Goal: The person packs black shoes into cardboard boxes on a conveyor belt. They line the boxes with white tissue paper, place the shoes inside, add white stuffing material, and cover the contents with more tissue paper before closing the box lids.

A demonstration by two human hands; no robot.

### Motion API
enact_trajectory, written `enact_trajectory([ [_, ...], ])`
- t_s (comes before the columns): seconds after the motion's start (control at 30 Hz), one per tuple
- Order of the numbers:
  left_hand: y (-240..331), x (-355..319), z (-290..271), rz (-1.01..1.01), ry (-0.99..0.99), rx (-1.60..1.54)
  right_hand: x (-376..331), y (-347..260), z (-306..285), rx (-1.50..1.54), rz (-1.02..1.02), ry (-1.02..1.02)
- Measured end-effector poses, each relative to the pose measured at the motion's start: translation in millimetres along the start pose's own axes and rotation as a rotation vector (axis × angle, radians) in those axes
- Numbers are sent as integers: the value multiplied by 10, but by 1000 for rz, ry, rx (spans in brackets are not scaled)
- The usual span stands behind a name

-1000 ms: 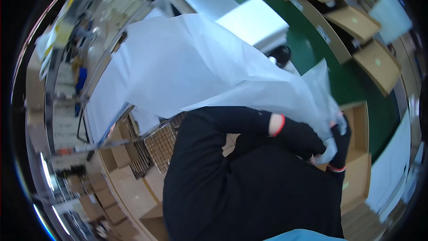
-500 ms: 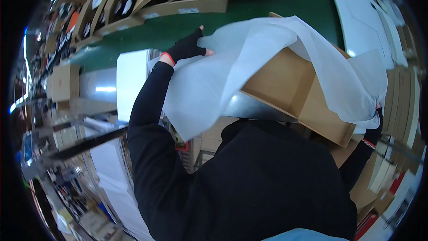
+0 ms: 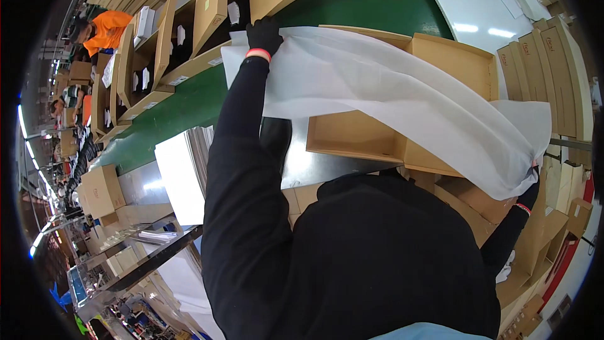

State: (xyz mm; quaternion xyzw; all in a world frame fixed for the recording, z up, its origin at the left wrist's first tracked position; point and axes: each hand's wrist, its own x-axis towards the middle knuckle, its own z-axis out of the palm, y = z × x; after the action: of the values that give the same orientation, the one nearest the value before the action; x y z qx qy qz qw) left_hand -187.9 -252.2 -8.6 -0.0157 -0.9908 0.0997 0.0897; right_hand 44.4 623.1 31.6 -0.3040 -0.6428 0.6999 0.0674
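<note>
A thin white sheet of tissue paper (image 3: 371, 72) stretches between my two hands, slightly creased, over an open brown cardboard box (image 3: 355, 135). The box's attached lid (image 3: 462, 63) lies folded back at the right, partly under the sheet. At the sheet's far left corner, my left hand (image 3: 264, 36), in a black fingerless glove, is closed on the paper. My right hand (image 3: 532, 186) is closed on the bunched other end, to the right of the box; its fingers are partly hidden by the paper. A dark smooth object (image 3: 275, 141) shows beside my left forearm.
Several open boxes (image 3: 195, 66) line the green surface (image 3: 371, 0) at the far left. A stack of white sheets (image 3: 182, 173) stands left of my arm. Upright flat cartons (image 3: 544, 79) stand at the right. A person in orange (image 3: 107, 28) is far left.
My left hand has closed on the paper and moved away from me. The sheet, earlier billowing and folded, is now drawn out over the box. My right hand still holds the other end.
</note>
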Motion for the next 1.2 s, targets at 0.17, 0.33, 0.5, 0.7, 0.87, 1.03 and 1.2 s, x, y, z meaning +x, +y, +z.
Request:
enact_trajectory([
  [0.17, 390, -888, -444, -73, 323, -445, -42, -62, 33, -133, -112, -19],
  [0.33, 314, -1786, -462, -244, -169, 8, 393, -454, -846, -659, -445, 33],
  [0.5, 371, -2096, -749, -268, 105, -180, -258, -1136, 330, -941, -1165, 466],
  [0.7, 1263, -2214, -363, -108, 16, -498, -630, -745, 3013, -1252, -1404, -101],
  [0.87, 1445, -2128, -441, -117, 84, -777, 584, -126, 3033, -1659, -1255, -48],
  [1.03, 1505, -2260, -540, -198, 154, -882, 660, 140, 3051, -1745, -1209, -141],
  [1.2, 1629, -2432, -604, -300, 81, -1022, 944, -336, 3187, -1528, -1330, 193],
])
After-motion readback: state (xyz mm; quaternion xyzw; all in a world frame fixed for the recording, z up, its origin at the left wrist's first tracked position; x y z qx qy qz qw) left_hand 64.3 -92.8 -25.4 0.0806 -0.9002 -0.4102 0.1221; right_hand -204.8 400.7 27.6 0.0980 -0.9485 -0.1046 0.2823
